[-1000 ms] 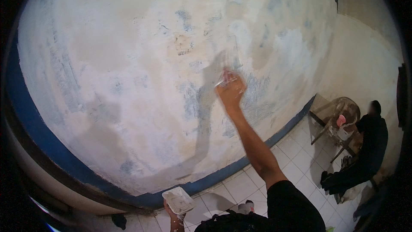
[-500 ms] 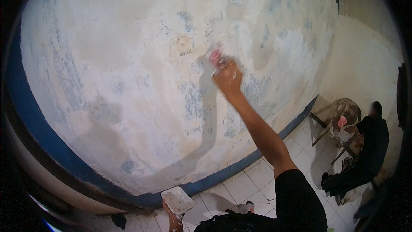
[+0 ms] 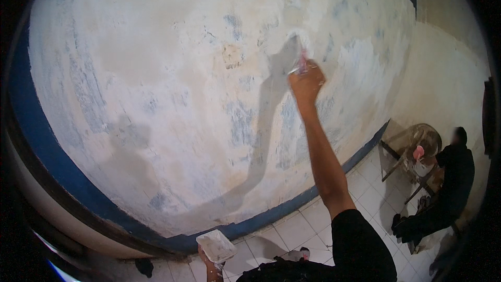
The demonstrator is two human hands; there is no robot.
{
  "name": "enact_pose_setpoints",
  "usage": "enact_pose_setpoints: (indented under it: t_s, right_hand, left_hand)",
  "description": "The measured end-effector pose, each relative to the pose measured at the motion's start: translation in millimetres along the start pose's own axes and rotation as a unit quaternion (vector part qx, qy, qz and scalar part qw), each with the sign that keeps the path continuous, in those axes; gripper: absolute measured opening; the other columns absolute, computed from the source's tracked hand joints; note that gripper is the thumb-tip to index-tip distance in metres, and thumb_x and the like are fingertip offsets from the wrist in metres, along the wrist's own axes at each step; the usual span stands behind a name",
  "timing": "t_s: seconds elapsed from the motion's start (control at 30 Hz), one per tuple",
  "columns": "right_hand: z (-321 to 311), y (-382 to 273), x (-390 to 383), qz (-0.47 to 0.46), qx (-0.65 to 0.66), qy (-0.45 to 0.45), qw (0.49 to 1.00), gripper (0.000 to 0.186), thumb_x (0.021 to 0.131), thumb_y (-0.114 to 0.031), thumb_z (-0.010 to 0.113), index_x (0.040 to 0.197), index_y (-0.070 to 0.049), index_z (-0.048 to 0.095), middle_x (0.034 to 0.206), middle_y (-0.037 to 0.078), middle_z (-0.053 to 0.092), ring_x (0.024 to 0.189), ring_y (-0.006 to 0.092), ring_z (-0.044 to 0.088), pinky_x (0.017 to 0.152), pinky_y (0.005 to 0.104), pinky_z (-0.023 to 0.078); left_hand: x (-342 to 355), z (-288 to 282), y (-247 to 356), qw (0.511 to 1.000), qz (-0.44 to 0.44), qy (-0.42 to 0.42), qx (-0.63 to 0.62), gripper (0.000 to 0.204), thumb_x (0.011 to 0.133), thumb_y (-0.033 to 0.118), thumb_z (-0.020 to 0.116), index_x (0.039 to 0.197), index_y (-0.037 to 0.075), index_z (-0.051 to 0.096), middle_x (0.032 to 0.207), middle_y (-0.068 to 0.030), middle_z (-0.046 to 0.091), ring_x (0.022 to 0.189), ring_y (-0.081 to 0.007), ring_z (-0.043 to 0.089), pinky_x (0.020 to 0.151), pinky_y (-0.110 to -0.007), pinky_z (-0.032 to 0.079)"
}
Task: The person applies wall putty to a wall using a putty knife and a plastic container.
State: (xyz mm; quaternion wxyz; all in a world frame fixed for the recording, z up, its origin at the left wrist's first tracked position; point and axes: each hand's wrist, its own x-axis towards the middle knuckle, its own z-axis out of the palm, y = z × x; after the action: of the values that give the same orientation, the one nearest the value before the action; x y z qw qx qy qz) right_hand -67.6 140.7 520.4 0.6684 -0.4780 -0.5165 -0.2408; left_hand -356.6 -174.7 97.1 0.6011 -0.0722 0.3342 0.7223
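My right hand (image 3: 308,82) is raised to the patchy white wall (image 3: 182,109), its fingers wrapped round a pink-red putty scraper (image 3: 303,58). The scraper is seen nearly edge-on and somewhat smeared, close to a fresh whitish patch. Whether its tip touches the wall I cannot tell. Low down, near the bottom edge, my left hand (image 3: 204,257) grips the side of a white rectangular tub (image 3: 217,245) with pale paste in it. White smears mark both hands.
A blue painted band (image 3: 261,223) runs along the wall's foot above white floor tiles (image 3: 295,230). At the right, another person (image 3: 458,183) in dark clothes is beside a round wooden stool or table (image 3: 427,134) with a pink object (image 3: 418,152). A small dark object (image 3: 144,267) lies lower left.
My right hand has moved right across the wall with the scraper, which has turned from showing its face to nearly edge-on. The left hand and tub have hardly moved.
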Motion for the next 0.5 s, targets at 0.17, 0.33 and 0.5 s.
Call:
enact_pose_setpoints:
  t_s: [0.17, 0.33, 0.5]
  right_hand:
    - [-5.9, -73.1, -47.4, -0.132, 0.133, -0.049, 0.981, 0.03, 0.063, -0.002, 0.059, 0.091, 0.001, 0.066, 0.07, 0.017, 0.062, 0.067, 0.031, 0.061, 0.067, 0.0353, 0.051]
    - [-24.0, -29.9, -10.3, -0.02, 0.145, -0.014, 0.989, 0.012, 0.068, -0.004, 0.057, 0.073, 0.006, 0.06, 0.055, 0.016, 0.053, 0.049, 0.0237, 0.049, 0.049, 0.0333, 0.038]
    - [1.6, 12.6, 4.3, -0.181, -0.041, 0.06, 0.981, 0.025, 0.062, -0.009, 0.062, 0.085, -0.001, 0.066, 0.07, 0.015, 0.061, 0.063, 0.0296, 0.055, 0.058, 0.0363, 0.045]
  left_hand:
    - [21.7, -28.2, -3.1, 0.997, 0.032, -0.066, -0.014, 0.066, 0.078, 0.057, 0.045, 0.123, 0.01, 0.048, 0.118, -0.0137, 0.053, 0.103, -0.035, 0.052, 0.088, -0.05, 0.042]
    - [29.4, -20.4, -2.1, 0.996, 0.035, -0.083, -0.003, 0.065, 0.078, 0.058, 0.045, 0.121, 0.01, 0.049, 0.117, -0.013, 0.054, 0.102, -0.0336, 0.054, 0.087, -0.049, 0.043]
    - [32.0, -30.7, -11.0, 0.995, 0.045, -0.094, 0.0, 0.062, 0.079, 0.056, 0.045, 0.119, 0.009, 0.051, 0.114, -0.0128, 0.056, 0.101, -0.0324, 0.054, 0.086, -0.048, 0.044]
